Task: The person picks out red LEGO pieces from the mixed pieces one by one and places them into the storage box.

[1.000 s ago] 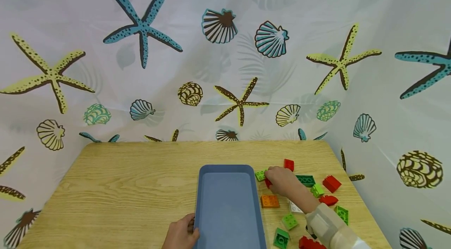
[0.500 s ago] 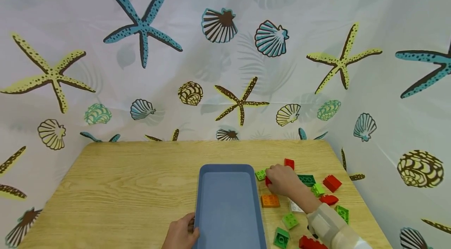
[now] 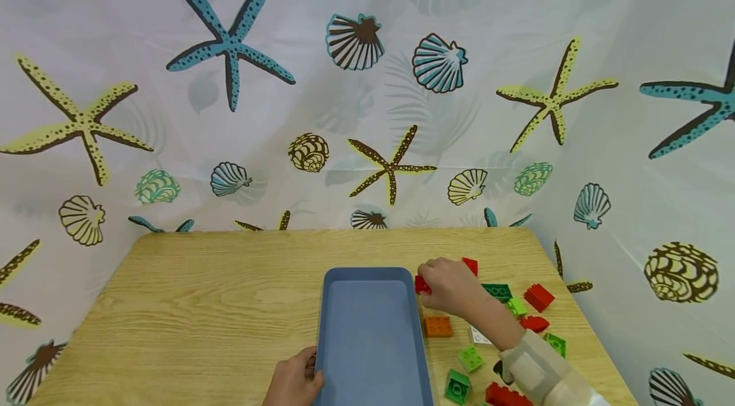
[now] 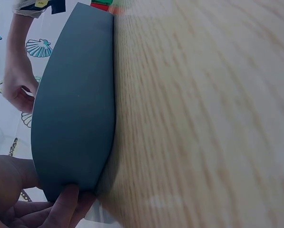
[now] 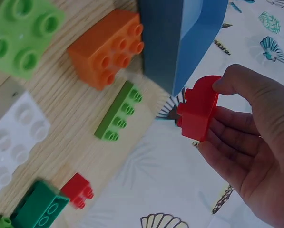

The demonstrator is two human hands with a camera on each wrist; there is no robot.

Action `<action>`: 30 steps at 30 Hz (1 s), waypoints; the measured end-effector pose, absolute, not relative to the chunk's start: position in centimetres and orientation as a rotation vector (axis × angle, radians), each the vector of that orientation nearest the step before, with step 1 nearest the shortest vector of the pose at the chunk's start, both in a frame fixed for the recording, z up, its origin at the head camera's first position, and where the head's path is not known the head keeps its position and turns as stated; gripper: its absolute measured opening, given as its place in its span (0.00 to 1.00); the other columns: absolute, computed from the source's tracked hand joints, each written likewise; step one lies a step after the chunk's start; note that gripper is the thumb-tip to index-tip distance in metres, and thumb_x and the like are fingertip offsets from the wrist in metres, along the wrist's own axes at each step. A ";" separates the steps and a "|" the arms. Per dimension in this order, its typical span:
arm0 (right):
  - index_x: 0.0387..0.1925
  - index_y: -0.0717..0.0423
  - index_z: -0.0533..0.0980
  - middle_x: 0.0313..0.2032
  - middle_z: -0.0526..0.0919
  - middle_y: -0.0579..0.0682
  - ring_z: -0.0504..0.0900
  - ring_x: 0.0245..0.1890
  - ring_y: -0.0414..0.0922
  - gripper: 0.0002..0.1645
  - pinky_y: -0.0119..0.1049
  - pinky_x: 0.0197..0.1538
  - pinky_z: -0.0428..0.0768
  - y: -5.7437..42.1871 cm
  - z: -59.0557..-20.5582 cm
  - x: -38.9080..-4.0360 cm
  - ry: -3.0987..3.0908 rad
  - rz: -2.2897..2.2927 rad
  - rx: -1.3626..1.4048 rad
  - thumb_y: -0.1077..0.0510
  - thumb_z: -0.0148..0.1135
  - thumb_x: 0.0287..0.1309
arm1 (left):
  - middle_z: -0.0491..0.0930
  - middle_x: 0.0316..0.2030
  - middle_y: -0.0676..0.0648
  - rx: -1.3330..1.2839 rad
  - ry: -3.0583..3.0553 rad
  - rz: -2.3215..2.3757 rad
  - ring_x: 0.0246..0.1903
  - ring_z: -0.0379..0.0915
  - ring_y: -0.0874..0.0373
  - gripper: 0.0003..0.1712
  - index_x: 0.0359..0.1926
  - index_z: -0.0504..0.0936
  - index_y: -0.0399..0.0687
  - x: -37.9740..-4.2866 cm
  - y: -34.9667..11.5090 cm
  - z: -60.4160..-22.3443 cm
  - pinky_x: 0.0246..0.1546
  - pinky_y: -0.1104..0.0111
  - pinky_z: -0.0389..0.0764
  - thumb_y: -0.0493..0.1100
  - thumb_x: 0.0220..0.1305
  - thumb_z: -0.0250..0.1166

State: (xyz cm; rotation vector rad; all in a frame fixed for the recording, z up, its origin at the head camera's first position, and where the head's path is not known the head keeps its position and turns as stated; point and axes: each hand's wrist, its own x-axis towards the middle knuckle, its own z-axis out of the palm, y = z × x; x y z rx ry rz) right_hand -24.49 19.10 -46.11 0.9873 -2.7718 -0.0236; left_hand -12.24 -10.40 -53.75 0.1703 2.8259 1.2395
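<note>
White fabric printed with starfish and seashells hangs behind and beside a wood-grain table; in the head view a shallow blue tray lies on it, long sides running away from the person. The left hand grips the tray's left side, thumb at the rim; the right hand, near the tray's far right corner, is clamped on a red toy brick, which juts out on the tray side of the fingers. An orange brick lies just beside the tray's right wall; a white brick and a light-green four-stud brick lie farther right.

From the left wrist, the tray's outer wall fills the middle; left-hand fingers press its lower end, another passing behind the edge; the right hand shows beyond the wall.

From the right wrist, the red toy brick is pinched between the thumb, at its rounded upper end, and the fingers below; it sits out at the fingertips, apart from the palm, studs facing the tray; whether it touches the tray I cannot tell. A long green brick and a small red brick lie on the table, well apart from the grip.
</note>
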 end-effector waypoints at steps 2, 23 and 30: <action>0.23 0.51 0.75 0.19 0.74 0.42 0.68 0.20 0.39 0.08 0.28 0.14 0.67 18.5 -45.9 -24.2 -2.761 -0.024 1.002 0.54 0.63 0.39 | 0.83 0.27 0.42 0.165 2.835 1.242 0.24 0.76 0.62 0.21 0.43 0.77 0.27 -12.2 -10.4 -53.8 0.24 0.69 0.81 0.32 0.44 0.65; 0.28 0.52 0.77 0.23 0.77 0.43 0.69 0.21 0.37 0.13 0.28 0.19 0.73 15.4 -46.5 -22.8 -2.681 0.029 1.172 0.49 0.63 0.40 | 0.83 0.29 0.41 0.200 2.872 1.278 0.25 0.77 0.62 0.21 0.42 0.77 0.27 -12.1 -10.7 -54.1 0.24 0.70 0.81 0.32 0.43 0.64; 0.27 0.53 0.75 0.22 0.76 0.43 0.68 0.20 0.37 0.12 0.28 0.17 0.70 14.9 -47.2 -22.5 -2.677 0.065 1.206 0.51 0.64 0.40 | 0.83 0.30 0.40 0.163 2.835 1.302 0.26 0.77 0.61 0.22 0.43 0.76 0.25 -12.1 -10.6 -54.1 0.25 0.69 0.81 0.31 0.43 0.64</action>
